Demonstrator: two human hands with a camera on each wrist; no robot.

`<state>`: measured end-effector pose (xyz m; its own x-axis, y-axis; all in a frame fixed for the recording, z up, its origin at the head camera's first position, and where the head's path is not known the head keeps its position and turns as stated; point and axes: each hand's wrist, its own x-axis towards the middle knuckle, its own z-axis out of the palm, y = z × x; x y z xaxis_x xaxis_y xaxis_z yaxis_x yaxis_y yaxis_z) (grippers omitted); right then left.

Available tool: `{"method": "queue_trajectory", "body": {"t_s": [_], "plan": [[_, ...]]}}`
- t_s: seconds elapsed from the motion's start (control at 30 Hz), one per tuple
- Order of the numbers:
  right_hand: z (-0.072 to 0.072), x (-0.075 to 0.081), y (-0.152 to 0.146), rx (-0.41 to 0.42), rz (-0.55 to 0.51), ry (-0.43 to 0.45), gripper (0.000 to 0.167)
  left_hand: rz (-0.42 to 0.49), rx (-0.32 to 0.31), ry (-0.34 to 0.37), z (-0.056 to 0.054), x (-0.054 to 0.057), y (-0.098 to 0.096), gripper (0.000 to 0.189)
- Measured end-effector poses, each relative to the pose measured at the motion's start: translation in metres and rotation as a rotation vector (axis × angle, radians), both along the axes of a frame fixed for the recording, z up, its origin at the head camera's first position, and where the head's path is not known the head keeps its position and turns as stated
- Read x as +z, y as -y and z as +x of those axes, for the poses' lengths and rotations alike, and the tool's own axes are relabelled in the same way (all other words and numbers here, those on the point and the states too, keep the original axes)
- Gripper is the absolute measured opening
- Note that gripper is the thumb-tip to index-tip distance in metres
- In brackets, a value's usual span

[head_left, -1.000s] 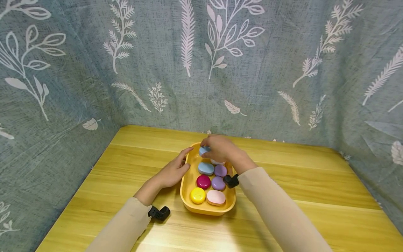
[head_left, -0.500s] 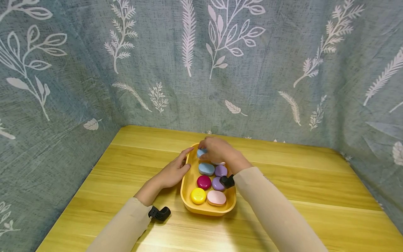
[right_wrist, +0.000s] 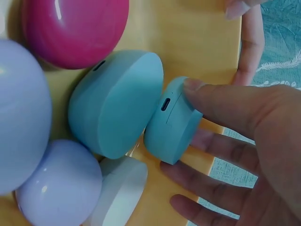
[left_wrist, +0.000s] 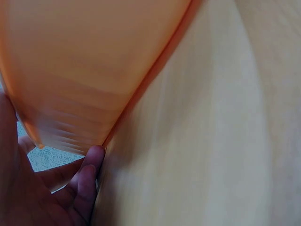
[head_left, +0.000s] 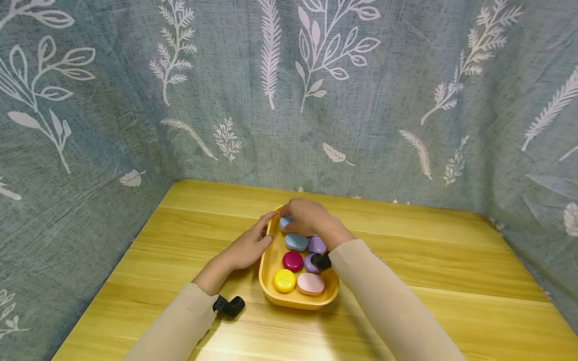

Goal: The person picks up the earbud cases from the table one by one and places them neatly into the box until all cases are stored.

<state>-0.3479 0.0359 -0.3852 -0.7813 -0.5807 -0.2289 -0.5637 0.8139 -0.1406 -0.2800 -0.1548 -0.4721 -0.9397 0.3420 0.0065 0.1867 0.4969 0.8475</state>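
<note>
At the tray's far end, my right hand pinches a small light blue earbud case between thumb and fingers. A charging port and lid seam show on its side. It stands tilted close beside a larger light blue case inside the yellow-orange tray. My left hand holds the tray's left side, thumb at the rim. In the left wrist view its fingers lie against the outer wall. A white case sits by the blue ones and is hidden behind my right hand in the head view.
Also in the tray are a magenta case, a yellow case, a pink oval case and two lilac cases, one of them partly behind my right wrist. The wooden table meets a patterned curtain behind.
My right hand has moved slightly left and nearer with the small light blue case, toward the larger blue one. The left hand and the tray stay in place.
</note>
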Motion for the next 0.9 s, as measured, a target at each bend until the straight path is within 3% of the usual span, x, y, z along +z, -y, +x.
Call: {"method": "queue_trajectory", "body": {"t_s": [0.9], "plan": [[-0.001, -0.004, 0.015, -0.064, 0.104, 0.012, 0.034, -0.018, 0.007, 0.005, -0.004, 0.0, 0.001, 0.061]]}}
